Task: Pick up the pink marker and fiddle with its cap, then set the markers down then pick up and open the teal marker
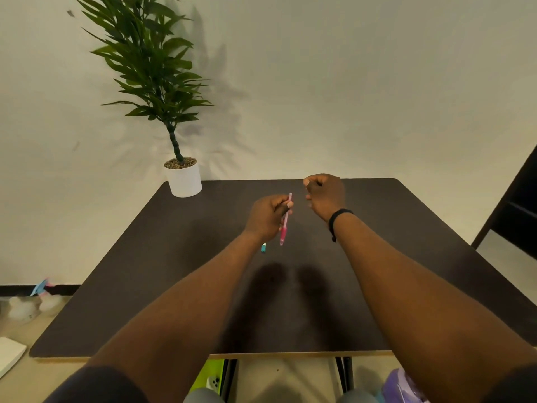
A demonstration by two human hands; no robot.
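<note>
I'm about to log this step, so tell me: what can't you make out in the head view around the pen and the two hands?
- Right hand: fingers curled; the camera sees only its back, so whether it holds anything small is hidden.
- Pink pen: the left hand grips it and covers part of the barrel; its tip is too small to read.
- Small teal piece on the table: partly hidden behind the left wrist, too small to identify.
</note>
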